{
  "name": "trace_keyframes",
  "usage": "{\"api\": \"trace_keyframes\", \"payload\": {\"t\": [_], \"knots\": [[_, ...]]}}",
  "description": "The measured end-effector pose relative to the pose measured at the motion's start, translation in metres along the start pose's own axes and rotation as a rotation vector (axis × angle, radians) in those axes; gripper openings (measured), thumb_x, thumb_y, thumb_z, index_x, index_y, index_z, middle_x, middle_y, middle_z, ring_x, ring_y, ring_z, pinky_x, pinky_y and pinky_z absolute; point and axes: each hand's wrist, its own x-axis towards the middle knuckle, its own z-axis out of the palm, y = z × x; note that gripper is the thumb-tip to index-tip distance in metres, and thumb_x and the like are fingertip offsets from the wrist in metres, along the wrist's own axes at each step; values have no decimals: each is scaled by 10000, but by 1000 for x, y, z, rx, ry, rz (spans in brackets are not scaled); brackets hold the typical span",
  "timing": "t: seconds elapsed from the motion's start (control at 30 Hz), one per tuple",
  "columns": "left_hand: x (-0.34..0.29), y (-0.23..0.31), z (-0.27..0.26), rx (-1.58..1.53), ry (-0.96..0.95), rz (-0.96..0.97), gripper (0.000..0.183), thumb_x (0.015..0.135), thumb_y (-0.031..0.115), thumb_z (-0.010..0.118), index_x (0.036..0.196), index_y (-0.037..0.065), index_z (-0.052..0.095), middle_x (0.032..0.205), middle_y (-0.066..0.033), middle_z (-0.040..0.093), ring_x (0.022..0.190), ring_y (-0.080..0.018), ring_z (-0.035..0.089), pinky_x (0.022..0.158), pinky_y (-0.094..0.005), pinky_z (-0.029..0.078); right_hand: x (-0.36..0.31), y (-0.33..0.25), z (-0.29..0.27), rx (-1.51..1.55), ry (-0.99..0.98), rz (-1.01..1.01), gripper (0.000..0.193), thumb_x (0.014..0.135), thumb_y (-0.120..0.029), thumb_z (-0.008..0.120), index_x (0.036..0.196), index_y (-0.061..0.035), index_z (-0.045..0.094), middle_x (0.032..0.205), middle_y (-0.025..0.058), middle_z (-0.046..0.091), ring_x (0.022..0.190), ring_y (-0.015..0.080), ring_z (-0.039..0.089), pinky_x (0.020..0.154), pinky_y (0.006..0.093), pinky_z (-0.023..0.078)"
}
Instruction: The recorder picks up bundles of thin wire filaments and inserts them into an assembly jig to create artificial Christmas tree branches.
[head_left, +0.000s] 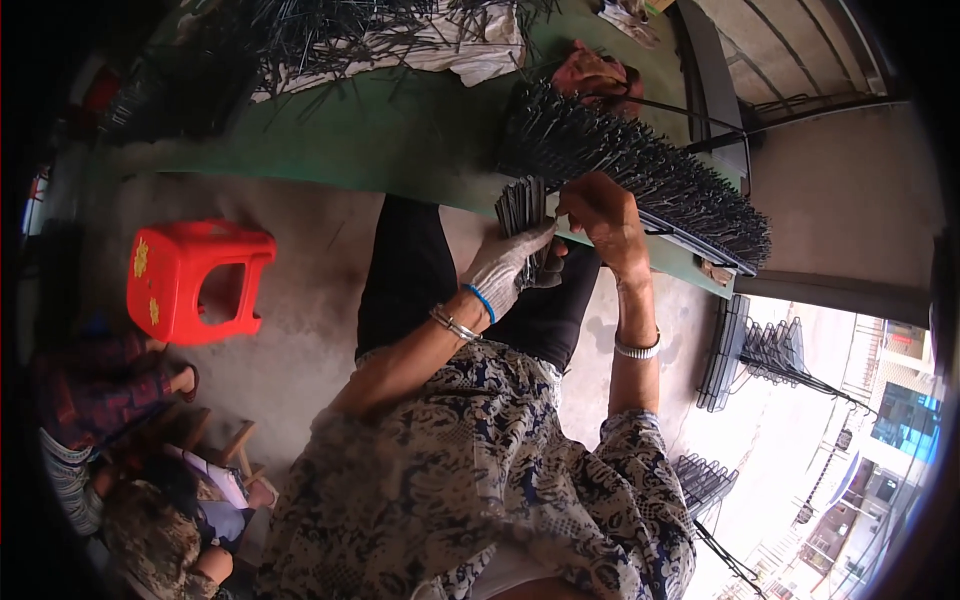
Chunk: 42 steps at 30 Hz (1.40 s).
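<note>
My left hand (507, 262), in a white knit glove with dark fingertips, is wrapped around a bundle of thin black strips (521, 204) standing upright in front of my lap. Just to its right, my bare right hand (606, 216) is closed in a pinch, its fingertips close to the bundle. Whatever those fingers hold is hidden or too small to make out. Beyond the right hand, a long rack (640, 165) packed with many upright black pieces lies slantwise along the table's edge.
On the green table (330, 140) a heap of black strips (330, 30) lies over whitish cloth (490, 45). A reddish cloth (596, 78) rests behind the rack. At left, a red plastic stool (185, 285) stands near seated people (150, 500). Black wire racks (770, 350) hang at right.
</note>
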Motion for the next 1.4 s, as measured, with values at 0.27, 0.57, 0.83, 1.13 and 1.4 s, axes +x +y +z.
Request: {"api": "trace_keyframes", "payload": {"t": [0.27,0.57,0.83,1.13,1.4], "knots": [[-2,7,3,-115,117,19,173,921,211,646,1037,82,656,842,-48,672,724,-137,651,601,-315,579,4,-17,-11,-516,767,-292,95,882,-95,643,943,-34,603,767,75,649,660,133,599,647,278,487],[6,-6,-5,-51,98,-15,199,915,264,659,1001,88,693,735,-9,648,597,-87,594,484,-244,492,24,10,-9,-599,825,-385,88,901,-111,634,957,-64,583,805,92,669,665,164,622,650,303,499],[2,-1,-1,-4,107,-41,182,890,273,695,924,95,681,708,-18,661,561,-88,603,440,-213,455,26,11,-11,-610,749,-370,79,894,-98,626,953,-63,586,794,90,665,657,187,627,633,313,494],[3,0,-2,-74,121,-35,171,873,223,713,950,74,679,715,-33,668,549,-100,605,420,-218,444,34,18,-10,-852,587,-288,73,875,-136,636,942,-113,618,891,114,575,778,282,600,670,380,490],[2,1,-3,-37,65,-24,165,886,221,697,960,76,674,734,-35,675,572,-101,617,438,-220,454,3,9,-6,-332,303,-109,131,882,-99,618,974,-12,653,765,43,629,647,93,554,583,265,449]]}}
